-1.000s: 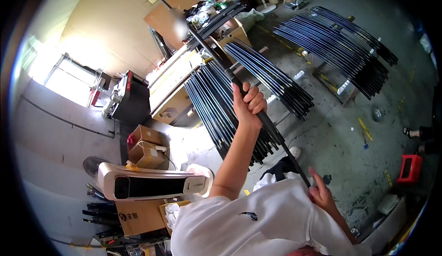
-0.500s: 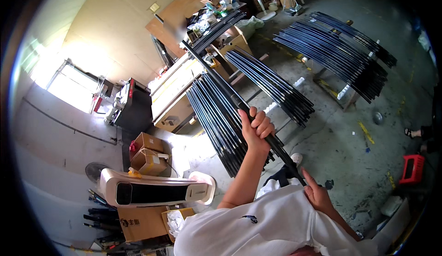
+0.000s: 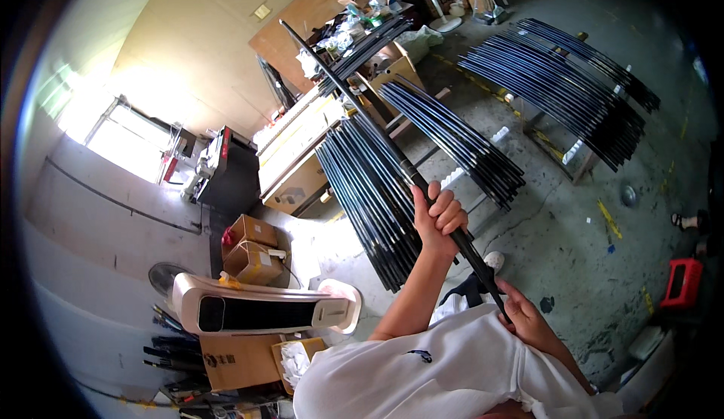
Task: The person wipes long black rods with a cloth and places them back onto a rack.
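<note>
A long black rod [image 3: 338,80] slants across the view, its far end up toward the back wall and its lower end near my body. My left hand [image 3: 440,221] is closed around it partway down, thumb pointing up along the shaft. At its lower end my right hand [image 3: 530,319] has its fingers curled against the tip, partly hidden by the angle. Behind the held rod, a row of similar black rods [image 3: 366,193] lies side by side on a rack, with a second bunch [image 3: 452,140] just to its right.
More rods [image 3: 554,87] lie on a stand [image 3: 584,166] at the far right. A cluttered workbench is at the back. To the left are cardboard boxes [image 3: 253,262], a white-framed heater-like appliance [image 3: 256,312] and a fan [image 3: 164,276]. A red plastic case [image 3: 681,283] sits at right.
The held rod and my left hand have shifted a little to the right and slightly down. My right hand stays at the lower end. The whole view has shifted slightly.
</note>
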A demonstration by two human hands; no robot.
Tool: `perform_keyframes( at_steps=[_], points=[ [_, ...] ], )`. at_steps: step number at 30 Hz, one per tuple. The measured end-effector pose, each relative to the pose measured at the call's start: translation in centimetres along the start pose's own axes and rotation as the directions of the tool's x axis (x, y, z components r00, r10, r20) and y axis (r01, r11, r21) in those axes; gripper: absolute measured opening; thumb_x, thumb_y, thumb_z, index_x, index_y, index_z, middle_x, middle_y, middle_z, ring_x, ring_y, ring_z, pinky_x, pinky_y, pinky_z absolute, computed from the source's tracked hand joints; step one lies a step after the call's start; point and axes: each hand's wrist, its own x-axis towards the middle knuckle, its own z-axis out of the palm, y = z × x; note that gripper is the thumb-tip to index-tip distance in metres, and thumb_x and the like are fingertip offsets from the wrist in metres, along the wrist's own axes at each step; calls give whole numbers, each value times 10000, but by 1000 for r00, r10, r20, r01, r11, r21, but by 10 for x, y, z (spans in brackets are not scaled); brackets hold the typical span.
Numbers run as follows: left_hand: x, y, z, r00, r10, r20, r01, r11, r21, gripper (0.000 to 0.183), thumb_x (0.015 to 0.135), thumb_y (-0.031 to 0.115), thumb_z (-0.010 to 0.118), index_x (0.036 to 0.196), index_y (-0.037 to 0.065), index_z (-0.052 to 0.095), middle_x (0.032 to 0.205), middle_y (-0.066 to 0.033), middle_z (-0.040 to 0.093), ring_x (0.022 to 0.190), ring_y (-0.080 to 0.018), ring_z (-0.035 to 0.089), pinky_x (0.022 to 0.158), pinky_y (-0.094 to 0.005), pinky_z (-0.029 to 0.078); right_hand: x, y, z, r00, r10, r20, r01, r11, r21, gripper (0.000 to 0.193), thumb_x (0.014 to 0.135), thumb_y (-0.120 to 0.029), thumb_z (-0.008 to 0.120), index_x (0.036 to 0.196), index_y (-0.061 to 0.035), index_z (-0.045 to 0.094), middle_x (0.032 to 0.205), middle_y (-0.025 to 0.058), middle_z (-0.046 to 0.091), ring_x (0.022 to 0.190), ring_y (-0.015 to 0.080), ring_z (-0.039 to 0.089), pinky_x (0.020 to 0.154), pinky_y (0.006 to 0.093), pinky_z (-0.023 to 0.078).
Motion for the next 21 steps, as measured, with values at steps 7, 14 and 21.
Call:
perform_keyframes(
  at_steps=[7,14,21],
  points=[
    [-4,-20,7,983,135,-124,-93,951,296,384,919,499,377,765,149,416,536,71,262,398,-35,195,328,-191,180,5,-10,4,928,-310,-204,96,732,-674,611,889,-270,517,1400,-98,228,714,221,592,611,411,584,550,427,441],
    [-23,-58,5,979,2,-202,64,945,321,389,921,512,352,770,157,399,538,65,258,404,-40,191,337,-190,181,17,-10,5,836,-515,-190,282,699,-657,498,865,-259,558,1281,-59,369,775,237,610,685,411,604,574,436,460],
    [-25,-71,-14,977,-69,-203,152,891,428,360,931,487,352,846,142,412,632,14,348,508,-99,324,487,-252,323,12,-10,-7,853,-378,-359,50,745,-665,303,817,-278,626,837,-3,501,602,192,562,575,393,578,507,417,435]
  ],
)
